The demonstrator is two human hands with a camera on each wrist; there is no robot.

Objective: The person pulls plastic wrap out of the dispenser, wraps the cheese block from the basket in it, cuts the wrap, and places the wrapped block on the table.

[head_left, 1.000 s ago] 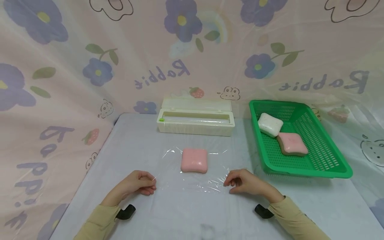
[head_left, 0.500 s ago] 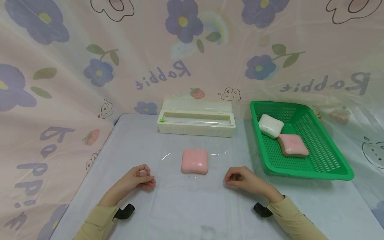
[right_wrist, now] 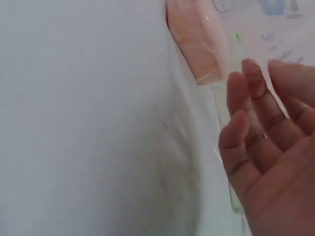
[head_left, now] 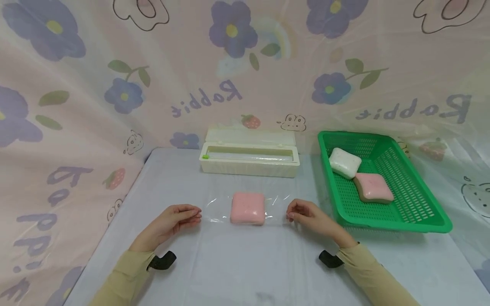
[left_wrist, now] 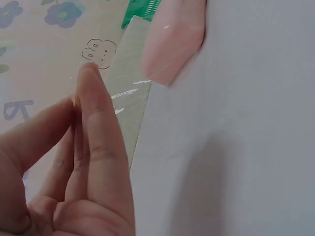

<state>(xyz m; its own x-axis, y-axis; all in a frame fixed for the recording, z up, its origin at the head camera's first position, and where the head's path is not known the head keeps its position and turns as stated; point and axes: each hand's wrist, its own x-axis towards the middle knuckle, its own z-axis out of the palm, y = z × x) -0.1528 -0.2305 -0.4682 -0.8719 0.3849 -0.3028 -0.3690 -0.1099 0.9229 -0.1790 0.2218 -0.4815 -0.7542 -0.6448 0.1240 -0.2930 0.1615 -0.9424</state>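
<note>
A pink bar of soap (head_left: 247, 208) lies mid-table with clear plastic wrap (head_left: 215, 209) around it; the film shows mainly by its glints, so its outline is hard to follow. At the soap's left, my left hand (head_left: 170, 223) pinches the film's edge between thumb and fingers. My right hand (head_left: 314, 221) pinches the opposite side with curled fingers. From the left wrist, the thumb and fingertips of the left hand (left_wrist: 83, 157) meet near the soap (left_wrist: 173, 42). In the right wrist view, film stretches from the soap (right_wrist: 197, 42) toward the right hand (right_wrist: 275, 142).
Behind the soap stands a cream wrap dispenser box (head_left: 249, 168), lid raised, with a green slider (head_left: 205, 157) at its left. On the right, a green basket (head_left: 425, 204) contains a white soap (head_left: 345, 162) and another pink soap (head_left: 374, 188). Patterned curtain (head_left: 153, 85) surrounds the table.
Both hands have moved away from the body, carrying the film's near edge toward the soap's front. The glints beside the soap now lie in a narrower band. Box and basket have stayed put.
</note>
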